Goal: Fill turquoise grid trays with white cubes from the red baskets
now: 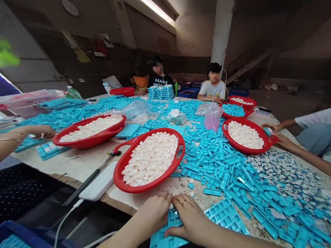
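Observation:
Both my hands are at a light-blue panel with square openings (173,217) near the table's front edge. My left hand (157,209) is closed, fingers curled down at the panel's far left corner; what its fingertips hold is hidden. My right hand (190,215) grips the panel, with its thumb across the face and its fingers bent at the far edge, against my left fingers. A small whitish piece (171,206) shows between the two hands. A second blue panel with square openings (227,217) lies just right of my right hand. A red basket of white pieces (119,175) stands beyond.
Loose blue strips (222,168) cover the table's right side, beside a heap of small white-and-blue pieces (289,172). A white power bank (99,182) with a cable lies left. Other red baskets (85,144) stand around. Co-workers' hands (278,134) are at both sides; two people sit opposite.

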`<state>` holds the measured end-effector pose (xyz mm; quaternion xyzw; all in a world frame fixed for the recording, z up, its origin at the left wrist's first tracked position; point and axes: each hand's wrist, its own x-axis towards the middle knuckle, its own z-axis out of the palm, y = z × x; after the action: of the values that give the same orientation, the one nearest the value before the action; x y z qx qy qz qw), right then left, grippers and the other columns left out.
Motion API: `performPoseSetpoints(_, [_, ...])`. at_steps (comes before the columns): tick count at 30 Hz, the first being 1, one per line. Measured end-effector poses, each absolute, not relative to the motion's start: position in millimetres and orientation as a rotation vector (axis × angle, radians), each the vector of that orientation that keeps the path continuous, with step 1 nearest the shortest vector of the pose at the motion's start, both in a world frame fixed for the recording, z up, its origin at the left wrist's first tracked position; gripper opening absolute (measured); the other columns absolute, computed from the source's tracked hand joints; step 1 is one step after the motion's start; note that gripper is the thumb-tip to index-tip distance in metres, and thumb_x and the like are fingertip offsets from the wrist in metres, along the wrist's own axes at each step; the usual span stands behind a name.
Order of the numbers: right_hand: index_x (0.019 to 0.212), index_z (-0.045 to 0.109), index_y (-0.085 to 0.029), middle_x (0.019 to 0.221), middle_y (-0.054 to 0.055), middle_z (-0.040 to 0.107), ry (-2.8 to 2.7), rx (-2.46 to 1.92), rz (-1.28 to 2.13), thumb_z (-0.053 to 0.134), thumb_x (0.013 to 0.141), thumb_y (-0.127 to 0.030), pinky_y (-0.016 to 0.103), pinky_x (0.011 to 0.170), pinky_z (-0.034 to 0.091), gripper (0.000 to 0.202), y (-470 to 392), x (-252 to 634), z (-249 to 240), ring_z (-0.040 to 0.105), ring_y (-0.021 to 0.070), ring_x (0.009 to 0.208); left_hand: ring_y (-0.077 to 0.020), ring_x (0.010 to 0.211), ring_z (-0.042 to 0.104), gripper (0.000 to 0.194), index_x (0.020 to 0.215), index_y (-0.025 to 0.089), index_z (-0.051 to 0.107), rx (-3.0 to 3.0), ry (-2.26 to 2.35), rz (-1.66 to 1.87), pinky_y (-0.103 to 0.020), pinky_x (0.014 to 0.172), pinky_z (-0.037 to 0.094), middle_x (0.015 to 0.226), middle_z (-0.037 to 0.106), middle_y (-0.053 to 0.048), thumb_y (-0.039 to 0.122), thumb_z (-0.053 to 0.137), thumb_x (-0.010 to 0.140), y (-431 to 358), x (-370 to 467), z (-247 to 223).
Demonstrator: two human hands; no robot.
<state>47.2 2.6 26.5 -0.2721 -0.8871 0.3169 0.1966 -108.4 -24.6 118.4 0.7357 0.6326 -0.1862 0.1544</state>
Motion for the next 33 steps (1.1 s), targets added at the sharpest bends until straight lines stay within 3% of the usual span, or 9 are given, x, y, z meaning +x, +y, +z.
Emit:
performPoseSetpoints(15, [0.125,0.056,-0.017,0.117,0.010,0.064,-2.475,-0.654,0.716,0.076,0.065,-0.078,0.041,0.095,0.053,0.088,14.6,32.3,-14.1,0.061,0.0298,0.104,-0.0345,0.102,0.067,0.039,0.106,0.016,0.065,2.055,1.799,-0.508,-0.042,0.088,0.053,0.107,0.070,-0.015,0.015,0.055,0.068,-12.5,-112.6,129.5])
performPoseSetpoints(22, [0.117,0.060,-0.020,0.116,0.009,0.064,-2.564,-0.725,0.511,0.068,0.092,-0.048,0.034,0.086,0.055,0.038,22.3,16.0,-37.0,0.063,0.0249,0.098,-0.0323,0.110,0.064,0.049,0.117,0.015,0.065,1.995,1.858,-0.483,-0.042,0.096,0.049,0.121,0.067,-0.016,0.011,0.054,0.069,-17.1,-113.8,118.4])
performPoseSetpoints(28, [0.118,0.063,-0.020,0.117,0.011,0.065,-2.582,-0.630,0.700,0.075,0.073,-0.072,0.038,0.092,0.055,0.070,27.3,26.2,-18.6,0.064,0.0291,0.102,-0.0343,0.105,0.066,0.046,0.109,0.014,0.068,2.048,1.811,-0.494,-0.043,0.092,0.052,0.113,0.069,-0.017,0.012,0.057,0.065,-12.3,-110.7,125.7])
performPoseSetpoints(33, [0.120,0.063,-0.019,0.123,0.011,0.063,-2.511,-0.695,0.851,0.078,0.064,-0.077,0.043,0.101,0.052,0.082,20.5,34.4,3.6,0.061,0.0309,0.111,-0.0370,0.101,0.068,0.046,0.108,0.012,0.069,2.078,1.755,-0.521,-0.046,0.087,0.056,0.108,0.071,-0.018,0.010,0.058,0.063,-5.8,-106.6,135.2])
